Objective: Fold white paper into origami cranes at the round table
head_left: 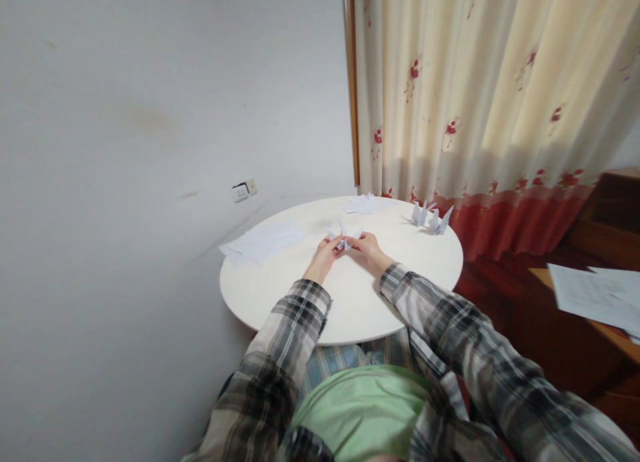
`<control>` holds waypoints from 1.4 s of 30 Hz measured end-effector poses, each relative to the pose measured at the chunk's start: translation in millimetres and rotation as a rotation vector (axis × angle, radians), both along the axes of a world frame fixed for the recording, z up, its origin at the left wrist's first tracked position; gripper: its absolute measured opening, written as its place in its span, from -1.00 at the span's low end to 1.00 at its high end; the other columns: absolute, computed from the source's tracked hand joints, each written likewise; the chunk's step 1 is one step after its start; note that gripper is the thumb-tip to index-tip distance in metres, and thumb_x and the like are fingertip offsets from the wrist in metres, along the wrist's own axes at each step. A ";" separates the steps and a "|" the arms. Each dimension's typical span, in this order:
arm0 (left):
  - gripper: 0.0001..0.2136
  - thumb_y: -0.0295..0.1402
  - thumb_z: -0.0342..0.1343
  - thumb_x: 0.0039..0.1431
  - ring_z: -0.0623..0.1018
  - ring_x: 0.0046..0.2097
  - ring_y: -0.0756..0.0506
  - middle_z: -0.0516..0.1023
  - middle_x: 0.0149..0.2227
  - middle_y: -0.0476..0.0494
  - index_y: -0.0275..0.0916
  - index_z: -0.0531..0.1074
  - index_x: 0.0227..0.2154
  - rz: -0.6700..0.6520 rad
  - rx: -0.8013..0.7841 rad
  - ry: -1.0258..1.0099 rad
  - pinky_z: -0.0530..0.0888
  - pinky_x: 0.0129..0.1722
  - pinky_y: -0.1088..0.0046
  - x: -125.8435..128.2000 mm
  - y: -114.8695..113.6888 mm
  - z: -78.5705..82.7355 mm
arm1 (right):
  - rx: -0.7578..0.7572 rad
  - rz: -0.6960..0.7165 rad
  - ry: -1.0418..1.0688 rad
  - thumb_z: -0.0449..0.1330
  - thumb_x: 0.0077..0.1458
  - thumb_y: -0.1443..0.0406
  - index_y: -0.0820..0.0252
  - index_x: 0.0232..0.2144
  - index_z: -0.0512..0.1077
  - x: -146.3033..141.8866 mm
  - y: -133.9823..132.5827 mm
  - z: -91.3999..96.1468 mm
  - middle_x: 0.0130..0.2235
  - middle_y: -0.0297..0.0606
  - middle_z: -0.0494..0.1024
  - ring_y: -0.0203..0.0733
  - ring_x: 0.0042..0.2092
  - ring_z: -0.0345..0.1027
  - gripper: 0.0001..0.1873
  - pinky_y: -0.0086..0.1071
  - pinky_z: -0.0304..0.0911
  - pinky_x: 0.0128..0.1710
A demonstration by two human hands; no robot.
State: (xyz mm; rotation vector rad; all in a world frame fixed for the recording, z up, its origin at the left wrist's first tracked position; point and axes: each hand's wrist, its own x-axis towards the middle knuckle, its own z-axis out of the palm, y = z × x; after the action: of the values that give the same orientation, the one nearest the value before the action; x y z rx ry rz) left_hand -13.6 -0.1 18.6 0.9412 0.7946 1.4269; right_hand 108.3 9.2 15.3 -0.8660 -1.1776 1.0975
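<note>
A small folded white paper figure [343, 237] with pointed wings is held just above the round white table [280, 295]. My left hand [326, 252] pinches its left side and my right hand [366, 247] pinches its right side. Both hands are closed on the paper, fingers meeting at the middle. Plaid sleeves cover both forearms.
A stack of flat white sheets [263, 242] lies at the table's left. More paper [365, 204] lies at the far edge. Two folded paper cranes [431, 218] stand at the far right. A flowered curtain [480, 102] hangs behind. A wooden desk with papers [595, 295] stands right.
</note>
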 end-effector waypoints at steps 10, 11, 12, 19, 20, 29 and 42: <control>-0.79 -0.43 0.28 -0.23 0.48 -0.48 0.04 0.52 -0.52 -0.05 -0.34 0.38 -0.49 0.054 0.003 0.018 0.41 -0.33 0.47 2.6 -4.5 3.4 | -0.070 0.039 0.082 0.35 -0.44 0.24 0.25 -0.62 0.39 -0.4 -3.2 4.4 -0.56 -0.33 0.46 -0.34 -0.52 0.28 -0.73 -0.45 0.19 -0.47; -0.79 -0.42 0.29 -0.23 0.48 -0.48 0.04 0.52 -0.52 -0.05 -0.33 0.39 -0.49 0.057 0.004 0.022 0.41 -0.33 0.47 2.8 -5.0 3.7 | -0.071 0.039 0.084 0.34 -0.43 0.24 0.25 -0.61 0.39 -0.4 -3.5 4.7 -0.55 -0.33 0.47 -0.34 -0.51 0.29 -0.74 -0.44 0.20 -0.45; -0.78 -0.42 0.29 -0.24 0.48 -0.48 0.04 0.52 -0.52 -0.05 -0.33 0.39 -0.49 0.059 0.005 0.025 0.41 -0.33 0.47 3.0 -5.4 3.9 | -0.071 0.040 0.086 0.34 -0.42 0.25 0.25 -0.61 0.39 -0.4 -3.7 5.0 -0.54 -0.33 0.47 -0.33 -0.50 0.30 -0.74 -0.44 0.21 -0.44; -0.77 -0.40 0.30 -0.27 0.46 -0.49 0.03 0.52 -0.53 -0.07 -0.34 0.41 -0.49 0.056 0.020 0.041 0.41 -0.35 0.46 3.6 -5.2 4.3 | -0.065 0.021 0.053 0.33 -0.39 0.27 0.23 -0.61 0.39 -0.3 -1.2 3.6 -0.54 -0.33 0.47 -0.31 -0.49 0.33 -0.78 -0.45 0.22 -0.44; -0.76 -0.40 0.31 -0.28 0.46 -0.49 0.03 0.51 -0.54 -0.06 -0.34 0.41 -0.49 0.057 0.021 0.042 0.40 -0.35 0.46 3.6 -5.0 4.2 | -0.058 0.019 0.043 0.33 -0.38 0.27 0.22 -0.61 0.39 -0.3 -0.4 3.0 -0.54 -0.32 0.47 -0.31 -0.48 0.33 -0.79 -0.45 0.22 -0.44; -0.75 -0.41 0.29 -0.28 0.47 -0.48 0.02 0.51 -0.55 -0.06 -0.35 0.40 -0.47 0.070 0.017 0.051 0.41 -0.36 0.46 2.9 -3.4 2.5 | -0.039 0.014 0.042 0.32 -0.38 0.27 0.27 -0.57 0.41 -0.9 1.2 2.0 -0.52 -0.29 0.50 -0.29 -0.47 0.34 -0.77 -0.44 0.23 -0.44; -0.79 -0.45 0.26 -0.19 0.47 -0.48 0.03 0.51 -0.52 -0.06 -0.34 0.39 -0.44 0.064 0.020 0.051 0.42 -0.32 0.44 2.9 -4.0 3.2 | -0.025 -0.023 0.063 0.32 -0.43 0.25 0.29 -0.56 0.41 -1.2 -4.1 5.7 -0.53 -0.31 0.48 -0.32 -0.50 0.28 -0.72 -0.44 0.19 -0.46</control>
State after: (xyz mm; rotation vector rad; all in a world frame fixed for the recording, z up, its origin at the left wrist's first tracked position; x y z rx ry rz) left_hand -10.7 -4.1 21.9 0.9781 0.8563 1.4735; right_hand 107.2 5.1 21.0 -0.8560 -1.1015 1.1150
